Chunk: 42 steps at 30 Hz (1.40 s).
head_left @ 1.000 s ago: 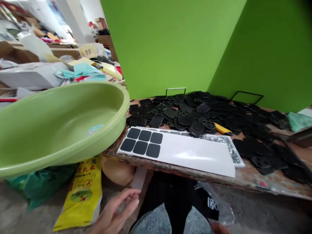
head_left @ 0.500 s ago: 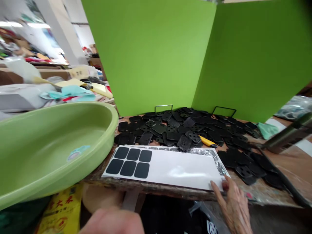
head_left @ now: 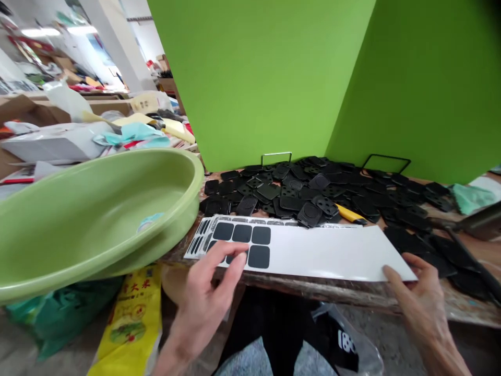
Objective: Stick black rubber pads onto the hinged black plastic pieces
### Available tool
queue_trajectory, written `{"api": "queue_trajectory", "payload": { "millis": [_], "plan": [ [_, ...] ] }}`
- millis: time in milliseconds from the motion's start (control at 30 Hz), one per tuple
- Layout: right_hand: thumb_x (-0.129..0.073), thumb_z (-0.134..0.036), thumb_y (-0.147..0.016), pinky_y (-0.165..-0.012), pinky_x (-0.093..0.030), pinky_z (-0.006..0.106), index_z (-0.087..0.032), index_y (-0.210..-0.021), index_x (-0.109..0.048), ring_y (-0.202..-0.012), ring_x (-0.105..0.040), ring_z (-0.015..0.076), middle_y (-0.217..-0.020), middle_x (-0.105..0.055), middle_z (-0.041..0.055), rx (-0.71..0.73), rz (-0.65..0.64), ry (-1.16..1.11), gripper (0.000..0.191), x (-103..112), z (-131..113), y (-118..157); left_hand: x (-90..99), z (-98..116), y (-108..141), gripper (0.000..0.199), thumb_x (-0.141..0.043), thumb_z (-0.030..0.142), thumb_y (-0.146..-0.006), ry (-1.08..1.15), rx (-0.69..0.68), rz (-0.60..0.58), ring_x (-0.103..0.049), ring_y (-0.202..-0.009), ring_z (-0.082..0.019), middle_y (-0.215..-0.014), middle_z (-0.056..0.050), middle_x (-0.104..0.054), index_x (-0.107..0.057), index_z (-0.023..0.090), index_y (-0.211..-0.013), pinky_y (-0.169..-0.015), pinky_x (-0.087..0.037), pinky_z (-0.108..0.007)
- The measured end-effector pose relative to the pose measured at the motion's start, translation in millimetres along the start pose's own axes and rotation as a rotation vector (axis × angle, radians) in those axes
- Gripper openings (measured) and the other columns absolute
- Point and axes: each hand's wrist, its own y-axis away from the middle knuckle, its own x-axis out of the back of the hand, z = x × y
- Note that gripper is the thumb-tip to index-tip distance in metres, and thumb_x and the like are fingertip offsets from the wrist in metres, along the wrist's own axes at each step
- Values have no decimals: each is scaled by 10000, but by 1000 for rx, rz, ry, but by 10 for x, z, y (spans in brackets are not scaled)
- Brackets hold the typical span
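Note:
A white sticker sheet carries several dark rounded-square stickers at its left end. Its right corner is pinched between the thumb and fingers of my right hand. Over the sheet's left end hovers my left hand, thumb and forefinger curved with a gap between them and nothing visible inside; it hides part of the lower sticker row. Beneath lie more sticker sheets, their edges showing at the left. Behind the sheets is a spread of black plastic pieces, some with holes.
A big green basin stands at the left, overhanging the table edge. A yellow-handled cutter lies among the black pieces. Green panels rise at the back. At the right a dark metal tool reaches over the table.
My right hand has drawn the sheet to the right, uncovering the sheets beneath at the left. My left hand has risen from below the table edge to the stickers. The view has shifted.

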Motion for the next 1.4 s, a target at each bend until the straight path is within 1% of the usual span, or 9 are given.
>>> {"api": "queue_trajectory", "payload": {
  "millis": [200, 433, 500, 600, 800, 933, 1100, 1267, 1400],
  "plan": [
    [-613, -557, -689, -624, -470, 360, -155, -1268, -475, -675, -566, 223, -930, -590, 69, 75, 1, 219, 719, 61, 216, -29, -563, -806, -96, 375, -478, 343, -915, -536, -220, -17, -426, -1274, -298, -1318, -140, -526, -551, 190, -1249, -1073, -261, -551],
    [-463, -614, -757, -689, -489, 419, -141, -1256, -482, -746, -611, 285, -986, -609, 121, 183, -131, 520, 688, 161, 212, -20, -506, -987, -242, 406, -511, 409, -891, -673, -212, 99, -435, -1235, -330, -1329, -169, -478, -559, 209, -1241, -1011, -321, -539],
    [-403, -626, -774, -782, -475, 502, -88, -1239, -509, -930, -581, 376, -1078, -567, 199, 325, -43, 658, 719, 181, 151, 0, -447, -1028, -272, 455, -533, 449, -872, -701, -178, 109, -447, -1214, -339, -1326, -178, -476, -553, 200, -1252, -1000, -326, -543],
    [-370, -581, -835, -926, -411, 561, -100, -1188, -555, -1128, -479, 415, -1145, -529, 219, 550, 59, 681, 625, 43, -78, 141, -422, -1008, -313, 432, -527, 454, -874, -713, -170, 103, -423, -1242, -342, -1339, -172, -483, -582, 191, -1212, -1031, -274, -567],
    [-369, -320, -979, -1075, -357, 467, -195, -1296, -483, -1276, -423, 260, -1360, -471, 114, 975, -531, 360, 360, -938, -550, 650, -591, -749, -468, 444, -425, 418, -935, -642, -245, -126, -297, -1364, -319, -1423, -126, -450, -501, 197, -1313, -1082, -152, -631],
    [-373, -210, -971, -1119, -273, 526, -156, -1385, -395, -1366, -296, 264, -1434, -405, 130, 1156, -592, 469, 418, -1385, -506, 749, -365, -649, -223, 358, -454, 384, -923, -575, -391, -351, -366, -1327, -292, -1345, -77, -542, -573, 239, -1228, -1107, -126, -624],
    [-399, -205, -960, -1132, -240, 539, -130, -1392, -383, -1386, -250, 265, -1445, -387, 138, 1165, -580, 506, 439, -1400, -418, 745, -13, -642, 89, 241, -458, 281, -922, -427, -279, -337, -611, -853, -168, -851, -31, -663, -655, 215, -800, -904, -461, -374],
    [-400, -226, -964, -1127, -247, 542, -119, -1380, -405, -1371, -275, 273, -1432, -399, 151, 1165, -561, 474, 430, -1400, -403, 761, -192, -659, 21, 377, -495, 303, -912, -551, -342, -264, -448, -1253, -285, -1331, -112, -537, -534, 197, -1271, -1058, -298, -551],
    [-411, -221, -961, -1131, -237, 545, -114, -1370, -421, -1369, -275, 276, -1427, -401, 150, 1170, -558, 473, 423, -1420, -393, 763, -276, -569, -11, 215, -489, 235, -910, -483, -377, -238, -553, -1123, -230, -1136, -73, -655, -658, 201, -1037, -1054, -301, -517]
  ]
}}
